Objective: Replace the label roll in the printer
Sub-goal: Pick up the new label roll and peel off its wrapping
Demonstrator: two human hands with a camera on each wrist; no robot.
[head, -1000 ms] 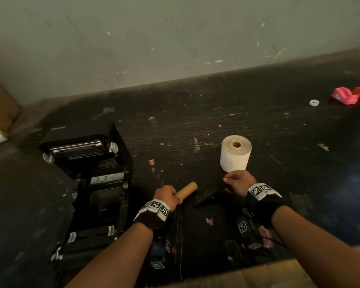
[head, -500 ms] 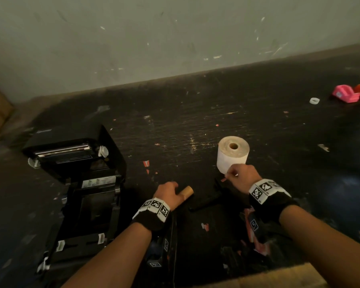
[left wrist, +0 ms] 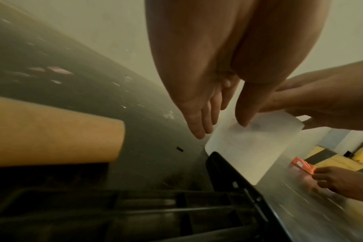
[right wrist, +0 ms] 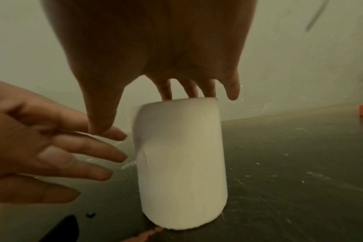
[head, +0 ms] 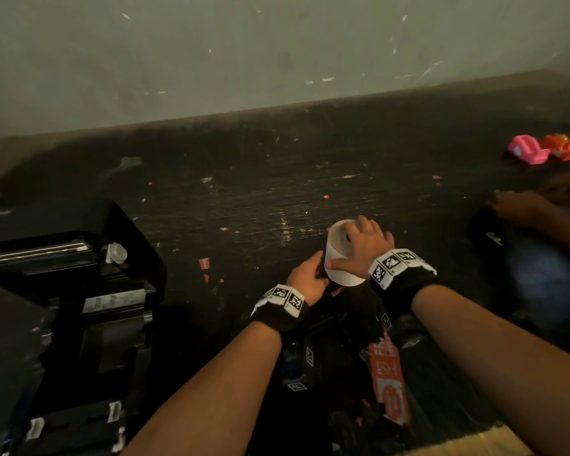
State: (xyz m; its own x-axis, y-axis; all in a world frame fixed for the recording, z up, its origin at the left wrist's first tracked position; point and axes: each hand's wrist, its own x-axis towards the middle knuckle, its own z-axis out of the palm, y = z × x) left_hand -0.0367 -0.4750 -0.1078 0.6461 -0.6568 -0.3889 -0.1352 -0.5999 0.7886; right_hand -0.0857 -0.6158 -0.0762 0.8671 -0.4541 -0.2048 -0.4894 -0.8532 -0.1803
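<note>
The white label roll (head: 341,273) stands on the dark table, tilted a little. My right hand (head: 359,248) grips it from above, fingers over the top rim and thumb on its side. The right wrist view shows the roll (right wrist: 180,163) under those fingers (right wrist: 189,90). My left hand (head: 310,271) is open with straight fingers just left of the roll; I cannot tell if it touches. The empty brown cardboard core (left wrist: 52,134) lies on the table beside that hand. The black printer (head: 79,291) stands open at the left.
Another person's hand (head: 520,205) rests on the table at the right. Pink (head: 527,149) and orange (head: 560,146) items lie far right. A black plastic part (left wrist: 238,188) and a red printed strip (head: 389,383) lie near me. The wall runs behind.
My right hand rose from the roll's base onto its top. My left hand let go of the cardboard core and moved right toward the roll. Another person's hand appeared at the right.
</note>
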